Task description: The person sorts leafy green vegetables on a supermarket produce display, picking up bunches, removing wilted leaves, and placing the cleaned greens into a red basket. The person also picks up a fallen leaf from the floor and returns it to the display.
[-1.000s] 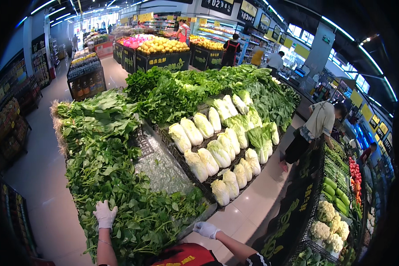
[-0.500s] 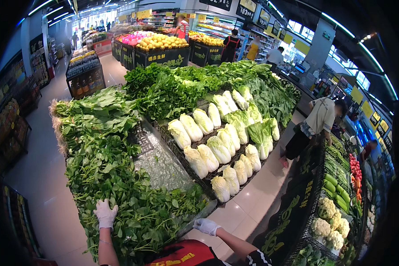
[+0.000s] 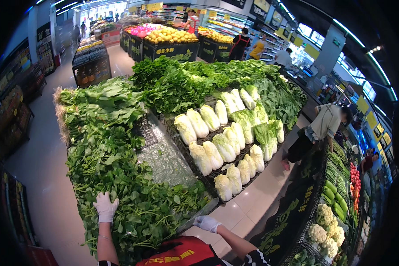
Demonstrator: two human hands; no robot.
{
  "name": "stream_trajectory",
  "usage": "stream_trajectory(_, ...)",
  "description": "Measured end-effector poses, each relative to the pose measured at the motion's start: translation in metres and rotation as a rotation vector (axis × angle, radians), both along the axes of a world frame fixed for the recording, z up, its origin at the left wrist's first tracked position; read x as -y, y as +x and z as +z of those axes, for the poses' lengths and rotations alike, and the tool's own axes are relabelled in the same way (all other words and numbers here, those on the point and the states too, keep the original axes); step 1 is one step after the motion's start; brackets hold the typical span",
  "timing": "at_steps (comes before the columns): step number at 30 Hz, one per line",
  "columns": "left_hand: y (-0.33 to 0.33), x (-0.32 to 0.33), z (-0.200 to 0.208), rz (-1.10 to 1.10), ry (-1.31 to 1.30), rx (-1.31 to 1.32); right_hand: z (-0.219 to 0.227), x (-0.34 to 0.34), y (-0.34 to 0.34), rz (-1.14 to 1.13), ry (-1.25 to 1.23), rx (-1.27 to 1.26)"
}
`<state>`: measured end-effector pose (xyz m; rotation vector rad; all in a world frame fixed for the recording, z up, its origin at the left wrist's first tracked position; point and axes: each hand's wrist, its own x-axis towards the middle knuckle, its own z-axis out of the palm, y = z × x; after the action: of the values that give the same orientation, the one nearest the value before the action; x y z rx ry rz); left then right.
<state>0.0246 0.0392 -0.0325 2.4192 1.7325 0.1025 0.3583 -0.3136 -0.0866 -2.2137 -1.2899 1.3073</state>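
Observation:
My left hand [image 3: 105, 206], in a white glove, rests flat on a heap of loose leafy greens [image 3: 115, 177] at the near end of a produce stand, fingers spread and holding nothing. My right hand [image 3: 207, 223], also white-gloved, hangs beside the stand's near right corner, over the tiled floor, fingers loosely curled with nothing visible in them. An empty patch of black grid shelf [image 3: 166, 159] lies between the greens and rows of napa cabbages [image 3: 221, 148].
Darker bunched greens [image 3: 181, 84] fill the stand's far end. A person in a light shirt [image 3: 321, 128] bends over in the right aisle beside a shelf with cauliflower [image 3: 323, 230] and cucumbers. Fruit bins [image 3: 170, 37] and other people stand at the back.
The view has shifted slightly closer over the stand. My right hand has moved a little to the right along the stand's corner. My left hand stays on the greens.

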Motion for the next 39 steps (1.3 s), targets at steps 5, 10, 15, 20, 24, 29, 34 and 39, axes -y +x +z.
stream_trajectory(5, 0.001, 0.003, 0.003, -0.031, 0.073, 0.011, 0.011, -0.017, 0.034, 0.029, -0.035, -0.365)
stream_trajectory(10, 0.001, 0.01, 0.006, -0.012, 0.083, -0.02, 0.044, -0.094, 0.032, -0.073, 0.232, -0.261)
stream_trajectory(15, 0.004, 0.01, 0.009, 0.011, 0.003, 0.024, 0.088, -0.218, -0.009, 0.079, 0.376, -0.156)
stream_trajectory(20, 0.005, 0.01, 0.013, 0.027, 0.014, 0.043, 0.102, -0.366, -0.084, 0.225, 0.71, -0.033)
stream_trajectory(24, 0.006, 0.008, 0.014, 0.035, -0.005, 0.024, 0.101, -0.475, -0.152, 0.473, 0.813, 0.294)
stream_trajectory(29, 0.005, 0.008, 0.015, 0.063, -0.03, 0.104, 0.079, -0.526, -0.194, 0.707, 0.737, 0.672)
stream_trajectory(34, 0.004, 0.006, 0.016, 0.053, -0.076, 0.085, 0.054, -0.511, -0.172, 0.742, 0.674, 0.73)
stream_trajectory(39, 0.005, 0.006, 0.01, 0.049, -0.063, 0.06, 0.09, -0.482, -0.141, 0.772, 0.88, 0.507)
